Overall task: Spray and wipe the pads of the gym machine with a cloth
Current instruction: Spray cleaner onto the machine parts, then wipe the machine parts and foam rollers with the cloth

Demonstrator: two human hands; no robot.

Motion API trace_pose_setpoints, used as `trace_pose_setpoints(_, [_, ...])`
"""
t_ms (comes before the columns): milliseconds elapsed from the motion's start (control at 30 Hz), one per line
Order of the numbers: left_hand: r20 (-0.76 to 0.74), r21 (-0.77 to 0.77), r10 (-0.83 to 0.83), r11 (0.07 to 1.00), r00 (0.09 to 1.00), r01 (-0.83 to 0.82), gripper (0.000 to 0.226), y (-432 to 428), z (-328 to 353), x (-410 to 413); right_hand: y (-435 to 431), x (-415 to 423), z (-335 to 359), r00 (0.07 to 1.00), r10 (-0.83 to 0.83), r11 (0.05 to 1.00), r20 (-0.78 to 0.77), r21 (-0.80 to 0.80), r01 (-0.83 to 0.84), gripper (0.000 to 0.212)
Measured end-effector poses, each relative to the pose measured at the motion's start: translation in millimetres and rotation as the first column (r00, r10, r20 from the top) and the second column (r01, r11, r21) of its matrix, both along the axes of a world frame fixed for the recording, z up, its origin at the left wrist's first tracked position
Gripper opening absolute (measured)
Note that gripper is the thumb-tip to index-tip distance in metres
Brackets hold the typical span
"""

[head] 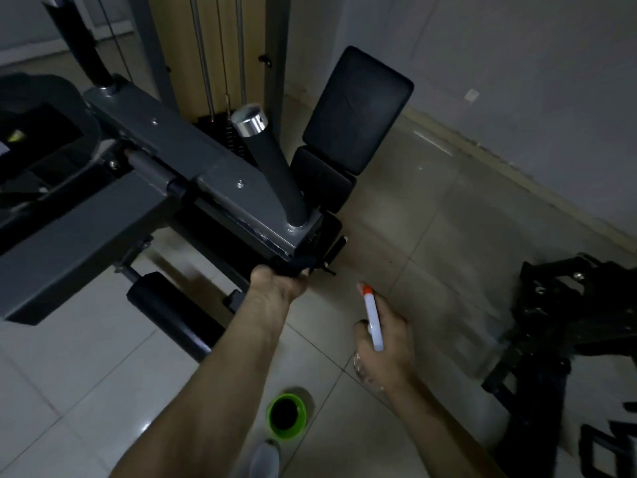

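Two bare hands divide the work beside a grey gym machine [144, 208] in a dim, tiled room. The left hand [275, 282] reaches up under the outer corner of the machine's steel arm, its fingers closed around a dark cloth [296, 265] and pressing it against the black surface tucked beneath that corner; how much of the cloth is bunched in the fist cannot be made out in the low light. The right hand [386, 346] hangs back and lower, wrapped firmly around a clear spray bottle [374, 320] whose white head and orange nozzle point up toward the same corner, seemingly kept ready for another burst while the cloth does the rubbing. Whether a finger rests on the trigger is not clear.

Beyond the steel arm, the upright back pad [356, 108] and the seat pad [322, 181] below it stand against the far wall, apart from both hands. A black roller pad [172, 315] juts out near the machine's lower left edge, just beside the left forearm. On the floor [431, 208] by the person's feet sits a green-rimmed cup [286, 416], well clear of the work. A chrome-capped post [272, 167] rises from the arm's end, directly above the wiping hand.
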State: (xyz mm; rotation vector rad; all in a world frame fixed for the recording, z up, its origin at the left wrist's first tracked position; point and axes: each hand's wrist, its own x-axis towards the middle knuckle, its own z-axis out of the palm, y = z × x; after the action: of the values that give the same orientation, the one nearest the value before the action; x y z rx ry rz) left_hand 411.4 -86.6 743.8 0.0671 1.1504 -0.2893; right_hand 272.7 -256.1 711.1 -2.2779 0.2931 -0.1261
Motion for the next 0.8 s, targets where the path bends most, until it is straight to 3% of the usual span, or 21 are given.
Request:
trace_pose_setpoints(133, [0.022, 0.12, -0.306, 0.946, 0.952, 0.301, 0.042, 38.6, 35.2, 14.1, 25.1, 7.8, 14.5, 0.999, 0.034, 0.996, 0.025, 0.086, -0.036, 0.062])
trace_pose_setpoints(200, [0.05, 0.207, -0.339, 0.924, 0.94, 0.322, 0.035, 45.8, 44.3, 14.2, 37.8, 12.5, 23.4, 0.997, 0.041, 0.994, 0.061, 0.103, -0.047, 0.06])
trace_pose_setpoints(333, [0.263, 0.371, -0.412, 0.878, 0.872, 0.303, 0.028, 59.8, 61.9, -4.7, 71.8, 18.0, 50.8, 0.993, 0.052, 0.979, 0.103, 0.193, -0.072, 0.059])
trace_pose_setpoints(467, [0.29, 0.547, -0.608, 0.739, 0.739, 0.393, 0.027, 104.3, 81.1, -27.4, 117.7, 33.0, 87.7, 0.991, 0.072, 0.912, 0.114, 0.395, -0.111, 0.052])
trace_pose_setpoints(533, [0.333, 0.558, -0.627, 0.733, 0.704, 0.389, 0.02, 136.8, 96.1, -34.8, 148.2, 41.0, 110.7, 0.987, 0.091, 0.88, 0.134, 0.453, -0.143, 0.052])
trace_pose_setpoints(667, [0.492, 0.518, -0.551, 0.807, 0.674, 0.282, 0.03, 209.7, 131.1, -37.9, 216.5, 59.1, 141.4, 0.977, 0.138, 0.869, 0.164, 0.452, -0.199, 0.038])
trace_pose_setpoints(800, [0.521, 0.498, -0.447, 0.851, 0.727, 0.166, 0.028, 300.8, 162.6, -41.5, 302.4, 70.8, 158.2, 0.982, 0.1, 0.858, 0.163, 0.486, -0.168, 0.02])
